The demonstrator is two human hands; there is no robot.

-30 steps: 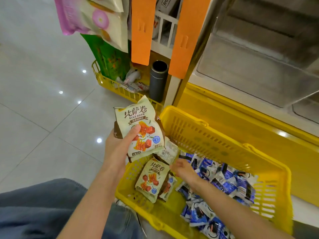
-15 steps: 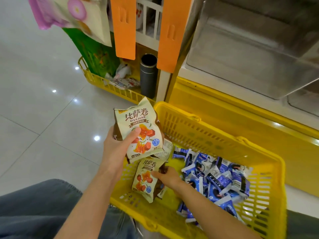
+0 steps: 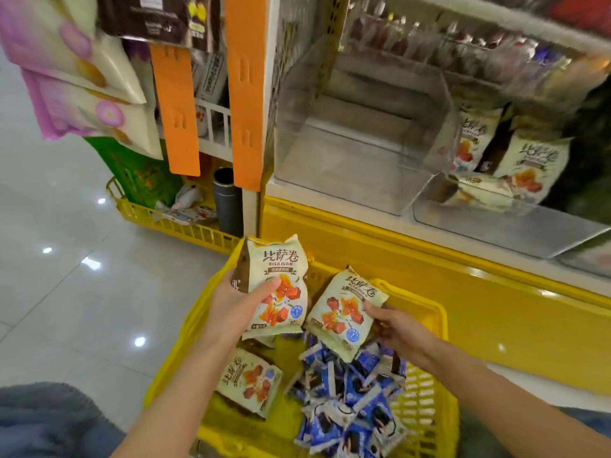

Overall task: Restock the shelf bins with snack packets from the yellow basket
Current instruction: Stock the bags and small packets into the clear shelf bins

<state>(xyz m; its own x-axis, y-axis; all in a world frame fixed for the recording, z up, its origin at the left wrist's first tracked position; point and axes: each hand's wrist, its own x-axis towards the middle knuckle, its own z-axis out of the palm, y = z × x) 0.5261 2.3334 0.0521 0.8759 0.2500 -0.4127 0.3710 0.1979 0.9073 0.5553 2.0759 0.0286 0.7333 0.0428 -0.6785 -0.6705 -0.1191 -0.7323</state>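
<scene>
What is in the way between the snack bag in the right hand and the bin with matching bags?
Nothing visible. The right hand holds the packet over the yellow basket, with open space up to the clear bin; only its front wall needs clearing.

Left grip (image 3: pixel 238 302), right grip (image 3: pixel 401 328): bare, short plain thumbnail showing on left. Left forearm (image 3: pixel 172 391), right forearm (image 3: pixel 496 391): bare along whole visible length, slim. Legs in blue-grey denim: left trouser leg (image 3: pixel 49 421) fills lower left corner, cloth soft, faintly creased; right trouser leg (image 3: pixel 591 421) only sliver at lower right edge, same blue-grey, detail too blurred to tell.
</scene>
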